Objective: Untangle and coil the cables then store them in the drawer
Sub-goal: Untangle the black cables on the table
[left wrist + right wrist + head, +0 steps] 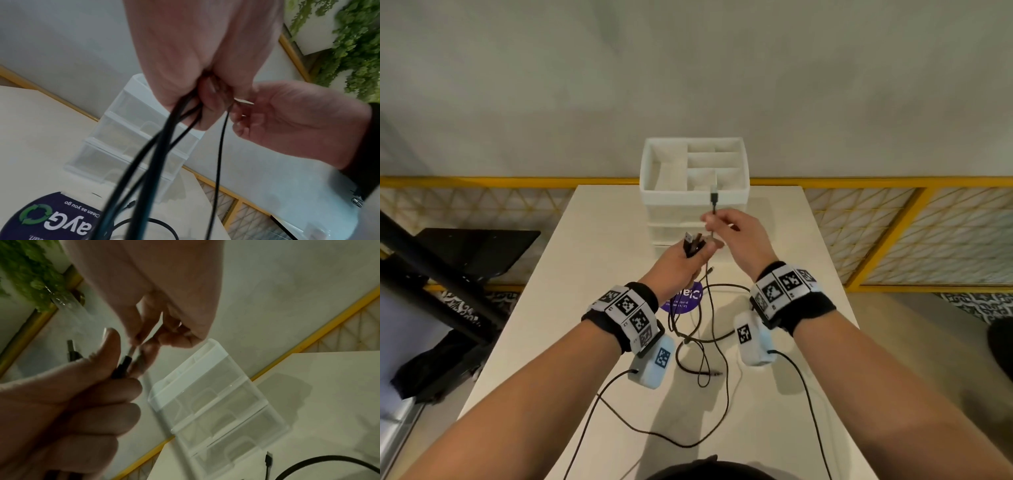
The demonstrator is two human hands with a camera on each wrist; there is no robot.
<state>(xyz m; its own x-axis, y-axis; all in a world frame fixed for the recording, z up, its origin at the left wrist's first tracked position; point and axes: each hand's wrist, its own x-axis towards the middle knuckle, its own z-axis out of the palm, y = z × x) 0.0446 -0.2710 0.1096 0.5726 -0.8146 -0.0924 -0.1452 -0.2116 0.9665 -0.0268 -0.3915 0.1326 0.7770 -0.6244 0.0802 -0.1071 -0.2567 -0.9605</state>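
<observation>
Several black cables (700, 337) lie tangled on the white table (791, 377) and rise to my hands. My left hand (690, 255) grips a bundle of cable ends, with USB plugs (689, 239) sticking up from the fist. In the left wrist view the strands (156, 159) hang below my left hand (205, 104). Just right of it, my right hand (717, 222) pinches one cable below its upright plug (714, 198). In the right wrist view my right hand's fingertips (144, 340) close on that strand. The white drawer unit (732, 200) stands behind, its drawers (218, 399) shut.
A round purple sticker (688, 298) lies on the table under my left wrist. A loose plug (269, 458) and a cable loop (333, 458) rest near the unit. A black frame (448, 267) stands left of the table, and a yellow railing (893, 183) runs behind it.
</observation>
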